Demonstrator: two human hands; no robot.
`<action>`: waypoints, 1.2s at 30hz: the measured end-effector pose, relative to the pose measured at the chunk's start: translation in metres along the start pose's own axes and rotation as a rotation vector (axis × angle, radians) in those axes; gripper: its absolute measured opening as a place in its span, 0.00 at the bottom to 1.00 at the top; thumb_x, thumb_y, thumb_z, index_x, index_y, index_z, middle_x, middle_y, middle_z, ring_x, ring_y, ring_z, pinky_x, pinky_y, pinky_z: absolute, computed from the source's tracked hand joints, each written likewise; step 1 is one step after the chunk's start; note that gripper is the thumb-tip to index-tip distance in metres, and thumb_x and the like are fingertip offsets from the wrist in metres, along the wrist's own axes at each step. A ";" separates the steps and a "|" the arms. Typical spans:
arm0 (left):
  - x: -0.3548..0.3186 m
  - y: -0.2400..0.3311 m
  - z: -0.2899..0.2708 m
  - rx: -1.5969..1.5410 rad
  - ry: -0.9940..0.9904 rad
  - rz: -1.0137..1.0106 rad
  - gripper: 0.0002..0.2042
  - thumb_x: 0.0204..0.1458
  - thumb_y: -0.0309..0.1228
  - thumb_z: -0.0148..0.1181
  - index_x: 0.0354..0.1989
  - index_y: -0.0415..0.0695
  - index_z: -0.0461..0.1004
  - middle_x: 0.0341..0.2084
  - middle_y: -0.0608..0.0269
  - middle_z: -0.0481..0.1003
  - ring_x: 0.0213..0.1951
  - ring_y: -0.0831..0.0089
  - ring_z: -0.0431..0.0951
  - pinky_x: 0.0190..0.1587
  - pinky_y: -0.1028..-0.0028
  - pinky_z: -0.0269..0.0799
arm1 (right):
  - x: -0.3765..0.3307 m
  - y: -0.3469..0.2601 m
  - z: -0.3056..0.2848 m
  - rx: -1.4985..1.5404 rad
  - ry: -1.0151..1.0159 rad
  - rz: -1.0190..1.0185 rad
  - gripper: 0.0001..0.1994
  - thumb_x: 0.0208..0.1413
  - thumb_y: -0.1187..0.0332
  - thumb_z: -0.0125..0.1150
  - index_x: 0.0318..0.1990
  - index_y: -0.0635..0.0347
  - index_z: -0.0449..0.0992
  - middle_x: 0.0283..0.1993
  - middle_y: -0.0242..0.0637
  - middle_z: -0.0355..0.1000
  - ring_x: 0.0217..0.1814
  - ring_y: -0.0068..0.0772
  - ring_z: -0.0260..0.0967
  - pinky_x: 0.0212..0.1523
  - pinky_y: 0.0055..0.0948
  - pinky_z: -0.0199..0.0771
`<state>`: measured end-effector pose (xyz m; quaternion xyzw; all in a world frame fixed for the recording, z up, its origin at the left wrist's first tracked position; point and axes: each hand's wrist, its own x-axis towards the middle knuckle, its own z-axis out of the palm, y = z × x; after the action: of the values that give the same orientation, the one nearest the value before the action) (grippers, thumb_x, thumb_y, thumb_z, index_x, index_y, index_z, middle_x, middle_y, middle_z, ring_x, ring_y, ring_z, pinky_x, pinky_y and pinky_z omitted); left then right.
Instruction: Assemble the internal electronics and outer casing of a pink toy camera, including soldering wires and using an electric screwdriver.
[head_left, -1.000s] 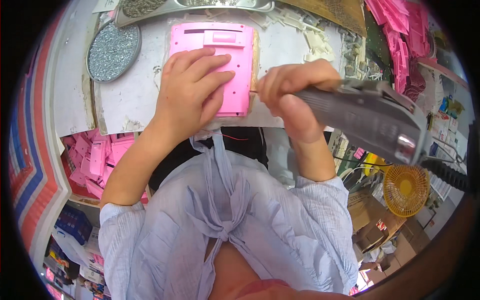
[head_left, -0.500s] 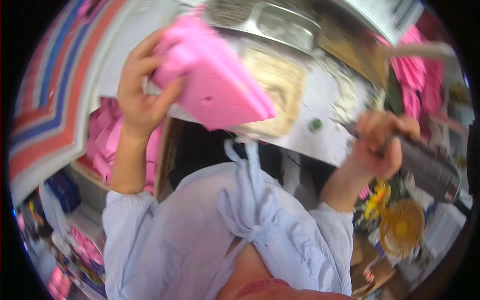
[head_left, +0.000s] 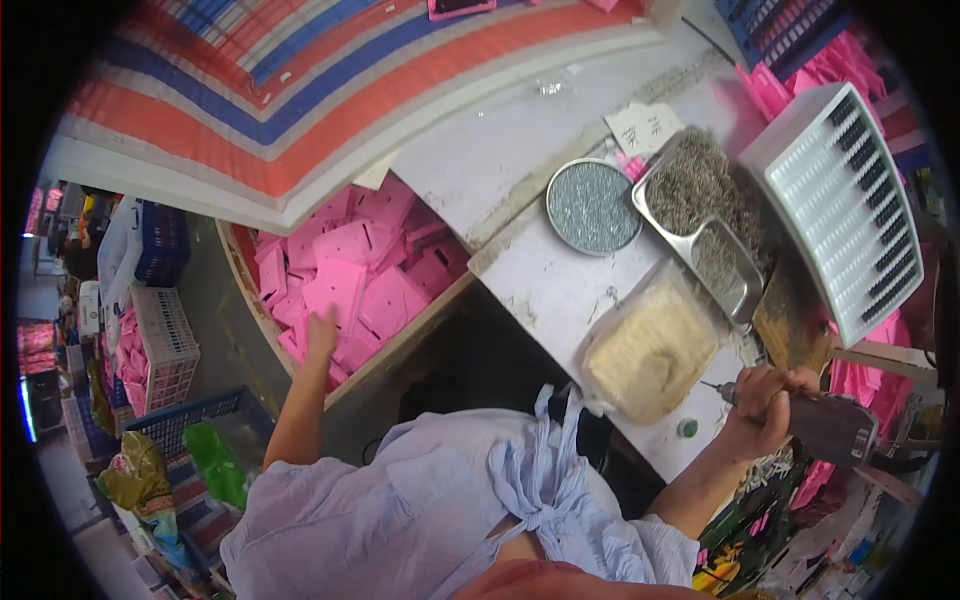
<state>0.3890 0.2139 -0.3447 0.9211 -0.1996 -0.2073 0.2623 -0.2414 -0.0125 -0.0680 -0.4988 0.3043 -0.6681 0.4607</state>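
My left hand (head_left: 322,335) reaches down into a wooden-edged bin (head_left: 400,348) heaped with pink plastic pieces (head_left: 345,245). It touches the pieces at the near side of the pile. Its fingers are small and blurred, so whether they grip a piece cannot be made out. At the right, my right hand (head_left: 765,405) is closed around a dark electric screwdriver (head_left: 832,428), its thin bit pointing left over the table edge. Just left of that bit, a small green round item (head_left: 687,428) sits near a bag-wrapped yellowish block (head_left: 650,345) with a hollow in its top.
A round tin of small metal parts (head_left: 594,206) and a metal tray of screws (head_left: 700,190) stand on the white table (head_left: 530,290). Beyond them is a white rack with black rows (head_left: 840,210). A striped sheet (head_left: 290,150) covers the far-left surface. Blue crate (head_left: 190,425) stands lower left.
The view has swung left. My left hand held up a pink plastic piece over the table; now it is down in the bin. My right hand still holds the screwdriver.
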 end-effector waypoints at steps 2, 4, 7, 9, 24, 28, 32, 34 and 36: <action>-0.016 0.069 0.028 0.362 -0.261 0.456 0.34 0.59 0.54 0.63 0.63 0.36 0.72 0.54 0.44 0.77 0.54 0.59 0.80 0.53 0.67 0.79 | 0.003 -0.001 -0.003 -0.034 -0.021 -0.023 0.16 0.60 0.67 0.61 0.52 0.60 0.66 0.20 0.26 0.57 0.18 0.21 0.53 0.25 0.28 0.60; -0.055 0.222 0.004 0.076 -0.807 0.614 0.30 0.58 0.46 0.66 0.63 0.37 0.73 0.51 0.50 0.79 0.51 0.63 0.81 0.53 0.67 0.78 | 0.003 -0.003 -0.008 -0.063 0.024 0.008 0.20 0.59 0.64 0.64 0.54 0.61 0.65 0.21 0.26 0.57 0.18 0.20 0.53 0.25 0.26 0.60; -0.035 0.389 0.022 0.256 -0.604 0.805 0.13 0.60 0.37 0.64 0.42 0.38 0.81 0.39 0.55 0.82 0.36 0.74 0.80 0.37 0.68 0.75 | 0.008 -0.006 -0.011 -0.137 0.071 0.051 0.29 0.58 0.60 0.69 0.62 0.62 0.64 0.26 0.28 0.62 0.23 0.22 0.59 0.27 0.26 0.63; 0.021 0.474 0.069 -0.131 -0.086 1.177 0.17 0.58 0.43 0.64 0.32 0.37 0.78 0.29 0.49 0.78 0.33 0.57 0.78 0.37 0.61 0.72 | 0.011 -0.008 -0.008 -0.294 0.176 0.070 0.33 0.57 0.61 0.70 0.66 0.64 0.61 0.29 0.31 0.64 0.28 0.24 0.63 0.32 0.27 0.68; 0.204 0.660 0.125 0.455 0.362 0.931 0.19 0.56 0.42 0.59 0.49 0.40 0.79 0.46 0.45 0.80 0.50 0.48 0.81 0.54 0.52 0.77 | 0.004 -0.029 -0.033 -0.615 0.458 -0.109 0.39 0.58 0.68 0.68 0.72 0.68 0.54 0.50 0.46 0.70 0.53 0.40 0.70 0.58 0.41 0.71; 0.174 0.612 0.019 0.137 0.228 1.142 0.20 0.60 0.40 0.60 0.53 0.37 0.78 0.42 0.46 0.81 0.44 0.52 0.83 0.47 0.59 0.77 | 0.009 -0.035 -0.012 -1.119 0.553 -0.719 0.35 0.60 0.68 0.67 0.71 0.69 0.56 0.64 0.55 0.65 0.63 0.49 0.66 0.65 0.47 0.69; 0.033 0.562 -0.040 -0.136 -0.031 1.518 0.16 0.61 0.30 0.59 0.55 0.37 0.76 0.48 0.48 0.80 0.47 0.56 0.81 0.49 0.64 0.76 | -0.026 0.004 0.002 -0.459 0.244 -0.042 0.24 0.67 0.59 0.57 0.61 0.72 0.70 0.48 0.51 0.76 0.47 0.44 0.77 0.47 0.43 0.82; -0.036 0.532 -0.042 -0.136 -0.098 1.773 0.17 0.57 0.24 0.60 0.56 0.37 0.75 0.52 0.50 0.79 0.51 0.52 0.80 0.53 0.61 0.75 | -0.004 0.037 0.022 0.085 -0.089 0.673 0.38 0.67 0.38 0.50 0.65 0.68 0.69 0.49 0.51 0.77 0.42 0.39 0.80 0.40 0.39 0.86; -0.093 0.513 -0.027 -0.190 -0.288 2.019 0.20 0.54 0.21 0.60 0.57 0.38 0.74 0.53 0.50 0.78 0.55 0.49 0.80 0.58 0.58 0.75 | 0.005 0.079 0.032 0.597 -0.251 0.890 0.47 0.67 0.29 0.34 0.70 0.68 0.63 0.58 0.59 0.75 0.51 0.47 0.80 0.46 0.44 0.86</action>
<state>0.1916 -0.1320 -0.0073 0.2648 -0.8945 -0.0134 0.3600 -0.1869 -0.0464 -0.1240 -0.2454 0.2262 -0.4015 0.8529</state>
